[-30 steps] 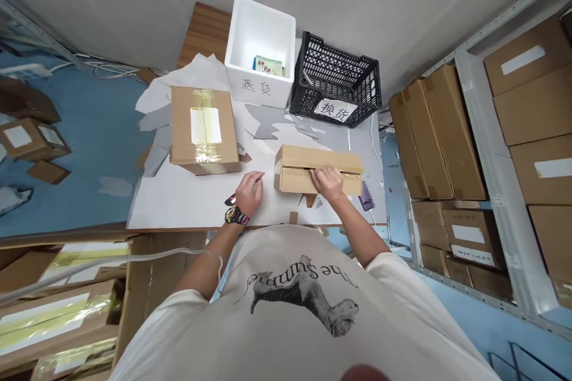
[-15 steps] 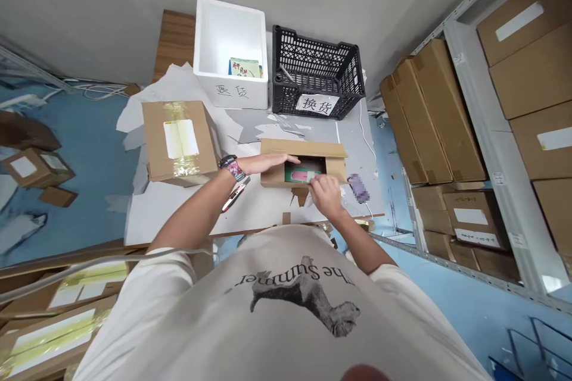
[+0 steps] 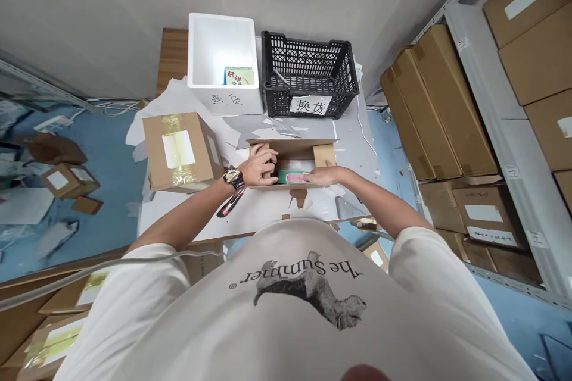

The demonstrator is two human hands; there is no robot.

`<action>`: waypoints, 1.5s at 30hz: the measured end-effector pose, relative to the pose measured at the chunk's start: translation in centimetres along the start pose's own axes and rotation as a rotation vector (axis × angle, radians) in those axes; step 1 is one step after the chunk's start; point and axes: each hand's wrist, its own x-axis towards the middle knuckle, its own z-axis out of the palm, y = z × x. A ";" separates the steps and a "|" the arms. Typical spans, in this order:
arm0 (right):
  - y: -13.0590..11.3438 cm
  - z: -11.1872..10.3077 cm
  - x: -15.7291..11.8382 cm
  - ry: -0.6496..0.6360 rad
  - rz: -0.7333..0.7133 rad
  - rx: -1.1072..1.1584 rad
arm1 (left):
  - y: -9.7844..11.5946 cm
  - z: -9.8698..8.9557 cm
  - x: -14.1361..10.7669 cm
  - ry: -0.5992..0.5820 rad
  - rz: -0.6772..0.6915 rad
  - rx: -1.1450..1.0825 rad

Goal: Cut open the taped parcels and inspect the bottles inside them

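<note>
Steel shelving stacked with brown cartons rises beyond and to the right of the hands, and a long work table covered in white sheet stretches out directly in front of them. Further out past the hands stand a white foam box and a black lattice plastic crate, each marked with handwritten Chinese characters, apparently so the two can be kept apart as separate destinations. To the left of the left hand sits a closed, taped brown cardboard carton.

Between the hands lies an open brown cardboard box, set square to the table edge, probably so both hands can reach into it. The left hand is curled, its fingers hooked over a cardboard end flap, seemingly to steady the box and keep the opening clear. The right hand is flat and open, palm down, reaching in from the box's right side, its fingertips at or just touching a green-and-pink packet, which lies inside the box. A red-and-black utility knife lies just below the left wrist, within easy reach.
</note>
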 end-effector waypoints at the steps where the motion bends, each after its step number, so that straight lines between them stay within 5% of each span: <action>1: 0.4 0.0 -0.2 -0.052 -0.006 -0.025 | 0.3 -0.6 -0.5 0.027 -0.013 -0.002; 3: 1.1 0.2 -1.3 -0.072 -0.022 -0.084 | 1.2 -1.7 -1.7 0.023 -0.031 0.002; 8: 2.6 0.1 -4.2 0.187 0.032 -0.274 | 3.0 -4.5 -3.9 -0.077 -0.093 0.037; 15: 3.0 -1.9 -5.7 0.347 0.001 -0.250 | 2.5 -6.8 -4.9 -0.094 -0.263 0.212; 21: 5.9 -1.2 -6.8 0.292 0.069 -0.305 | 2.5 -4.4 -7.0 -0.090 -0.320 0.258; 30: 6.1 0.6 0.6 0.345 0.140 -0.305 | 4.6 -1.3 -9.4 -0.202 -0.471 0.132; 35: 7.5 1.0 1.5 0.293 0.159 -0.299 | 6.6 -1.3 -9.4 -0.256 -0.538 0.027; 40: 8.5 0.4 2.5 0.277 0.120 -0.216 | 6.4 -0.9 -10.0 -0.295 -0.580 -0.077; 45: 8.8 -0.4 3.5 0.308 0.106 -0.095 | 7.5 1.4 -10.8 -0.321 -0.558 -0.022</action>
